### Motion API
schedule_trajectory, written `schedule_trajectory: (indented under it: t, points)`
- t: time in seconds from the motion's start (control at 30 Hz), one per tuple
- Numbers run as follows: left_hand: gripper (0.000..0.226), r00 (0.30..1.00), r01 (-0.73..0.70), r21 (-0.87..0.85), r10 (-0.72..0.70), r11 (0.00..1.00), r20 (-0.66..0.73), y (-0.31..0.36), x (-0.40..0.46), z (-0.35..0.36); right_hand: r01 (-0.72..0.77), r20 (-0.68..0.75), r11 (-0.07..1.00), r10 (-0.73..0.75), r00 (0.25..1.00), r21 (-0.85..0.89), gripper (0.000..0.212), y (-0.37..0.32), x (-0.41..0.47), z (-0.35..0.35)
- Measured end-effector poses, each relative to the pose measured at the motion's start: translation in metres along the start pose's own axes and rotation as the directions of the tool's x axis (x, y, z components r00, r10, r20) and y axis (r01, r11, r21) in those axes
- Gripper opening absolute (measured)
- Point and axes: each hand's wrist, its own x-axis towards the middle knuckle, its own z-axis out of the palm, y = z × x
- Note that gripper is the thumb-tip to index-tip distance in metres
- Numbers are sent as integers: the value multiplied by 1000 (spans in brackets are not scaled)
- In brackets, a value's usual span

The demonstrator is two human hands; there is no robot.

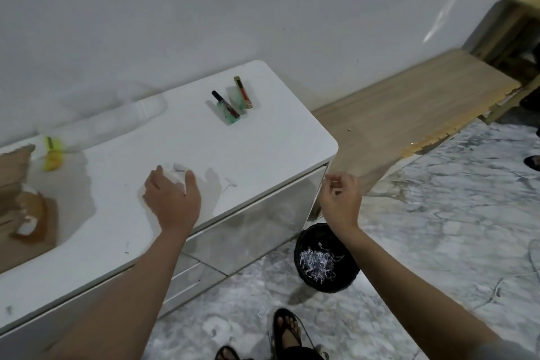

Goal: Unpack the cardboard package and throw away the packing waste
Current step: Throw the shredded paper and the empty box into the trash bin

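My left hand (172, 197) lies on the white cabinet top (263, 137), its fingers curled round a wad of white packing paper (176, 177). My right hand (342, 199) hangs in the air beyond the cabinet's right end, above a black waste bin (327, 259); its fingers are loosely curled and I see nothing in them. Shredded white paper (317, 261) lies inside the bin. The torn cardboard package (22, 199) sits at the left edge of the cabinet top. Two cosmetic tubes (233, 102) in green wrapping lie near the cabinet's far end.
A yellow utility knife (52, 153) lies beside the package. A clear plastic wrap roll (117, 123) rests against the wall. A thin paper strip (229, 184) lies by my left hand. A wooden board (409, 102) lies on the marble floor to the right. My sandalled feet (285, 330) stand below.
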Motion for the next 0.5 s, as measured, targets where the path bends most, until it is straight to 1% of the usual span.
schedule_trajectory:
  t: [0.03,0.07,0.1,0.13,0.17,0.2,0.23,0.27,0.3,0.33,0.37,0.43,0.5]
  points:
    - [66,1000,24,-96,-22,995,22,0,0,-6,155,3,988,-155,988,-5,7,-15,-10,10]
    - [61,999,34,-163,-27,986,45,-2,0,-13,290,28,957,-290,957,-4,9,-29,-18,22]
    - [57,998,24,-194,-13,981,58,-5,0,-20,391,80,920,-390,917,7,11,-42,-24,34]
    - [54,998,2,-199,11,980,65,-11,-1,-27,454,154,891,-452,879,21,15,-55,-29,47]
    - [52,997,-21,-186,35,982,71,-19,-1,-34,485,253,874,-476,842,29,23,-65,-31,60]
    - [51,996,-34,-152,45,988,73,-29,0,-42,494,368,869,-465,805,19,33,-74,-33,73]
    - [51,997,-37,-93,43,995,69,-42,2,-49,483,490,876,-416,766,-11,47,-81,-35,85]
    - [54,998,-33,-17,34,999,60,-55,4,-57,453,596,890,-340,727,-45,62,-88,-38,98]
    - [57,998,-21,56,18,998,54,-67,6,-63,420,666,904,-263,698,-83,75,-94,-40,110]
    - [59,998,-3,106,-3,994,55,-76,7,-69,410,703,903,-209,680,-129,85,-100,-42,123]
    - [60,998,15,127,-22,992,55,-81,8,-73,429,717,887,-188,671,-170,91,-106,-45,135]
    - [61,997,36,143,-45,989,57,-82,9,-73,484,743,854,-195,640,-192,98,-119,-53,158]
    - [58,998,7,176,-18,984,56,-80,10,-68,533,782,831,-222,583,-162,101,-130,-62,183]
